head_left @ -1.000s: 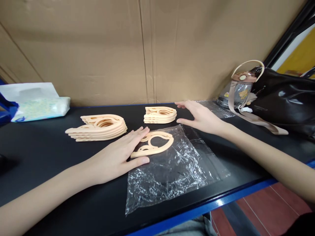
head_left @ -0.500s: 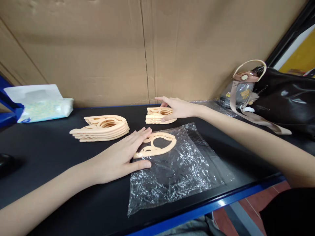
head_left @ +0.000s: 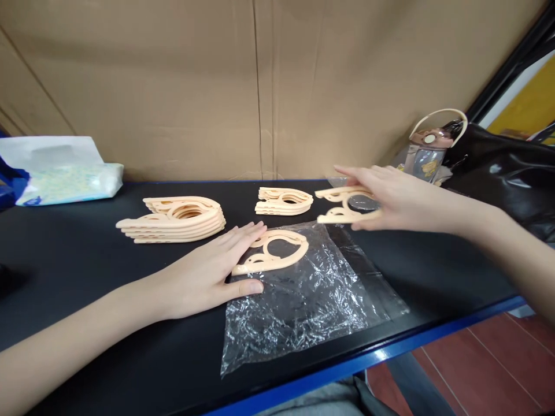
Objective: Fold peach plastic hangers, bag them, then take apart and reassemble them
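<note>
My left hand lies flat with fingers stretched out, its fingertips over one end of a cream folding hanger. That hanger is at a clear plastic bag; whether it lies inside or on top I cannot tell. My right hand grips another folding hanger between thumb and fingers, raised a little above the table; its far end is hidden by the hand. Between the hands, farther back, sits a small stack of folding hangers. Left of my left hand stands a taller stack of hangers.
The black table has a blue front edge. A tissue pack is at the back left. Behind the right forearm stand a water bottle and a black bag. A cardboard wall closes off the back.
My right hand has lifted a folding hanger off the small stack and moved it to the right. That stack is lower now. My left hand stays in place; the view has shifted slightly.
</note>
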`<state>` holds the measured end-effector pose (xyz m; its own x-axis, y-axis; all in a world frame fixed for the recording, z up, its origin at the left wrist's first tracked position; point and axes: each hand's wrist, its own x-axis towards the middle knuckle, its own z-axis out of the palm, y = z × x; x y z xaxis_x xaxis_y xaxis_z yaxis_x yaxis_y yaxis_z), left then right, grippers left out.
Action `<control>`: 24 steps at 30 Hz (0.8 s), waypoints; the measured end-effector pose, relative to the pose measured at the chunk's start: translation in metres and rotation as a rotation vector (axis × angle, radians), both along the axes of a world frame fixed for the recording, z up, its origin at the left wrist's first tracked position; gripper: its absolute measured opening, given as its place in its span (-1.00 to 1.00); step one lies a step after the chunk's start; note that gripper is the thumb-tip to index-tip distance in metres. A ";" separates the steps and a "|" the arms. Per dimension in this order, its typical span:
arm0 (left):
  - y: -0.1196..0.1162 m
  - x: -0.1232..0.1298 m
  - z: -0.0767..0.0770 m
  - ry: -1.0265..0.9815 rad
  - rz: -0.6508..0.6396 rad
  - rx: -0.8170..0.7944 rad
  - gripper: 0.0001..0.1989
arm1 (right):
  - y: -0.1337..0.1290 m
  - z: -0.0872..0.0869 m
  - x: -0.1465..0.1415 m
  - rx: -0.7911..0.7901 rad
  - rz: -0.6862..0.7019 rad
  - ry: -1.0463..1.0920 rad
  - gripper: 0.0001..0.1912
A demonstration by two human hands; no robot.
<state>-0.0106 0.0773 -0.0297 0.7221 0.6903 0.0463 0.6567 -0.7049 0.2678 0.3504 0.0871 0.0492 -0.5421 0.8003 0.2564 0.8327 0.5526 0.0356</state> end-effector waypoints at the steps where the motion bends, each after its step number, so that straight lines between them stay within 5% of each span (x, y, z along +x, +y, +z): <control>1: 0.000 0.000 0.000 -0.006 -0.001 0.003 -0.15 | -0.014 -0.003 0.008 0.011 -0.035 -0.036 -0.06; 5: 0.000 0.001 0.000 -0.047 -0.008 0.017 -0.17 | -0.055 -0.017 0.030 0.043 -0.058 -0.124 -0.05; 8: 0.001 0.000 -0.001 -0.050 -0.008 0.019 -0.18 | -0.069 -0.023 0.030 -0.081 -0.016 -0.057 0.02; 17: -0.005 0.004 0.003 -0.035 0.025 0.018 -0.17 | -0.059 -0.028 -0.015 -0.433 0.132 0.106 -0.04; 24: -0.007 0.007 0.006 -0.018 0.030 -0.005 -0.19 | -0.059 -0.032 0.004 -0.474 0.066 0.128 -0.02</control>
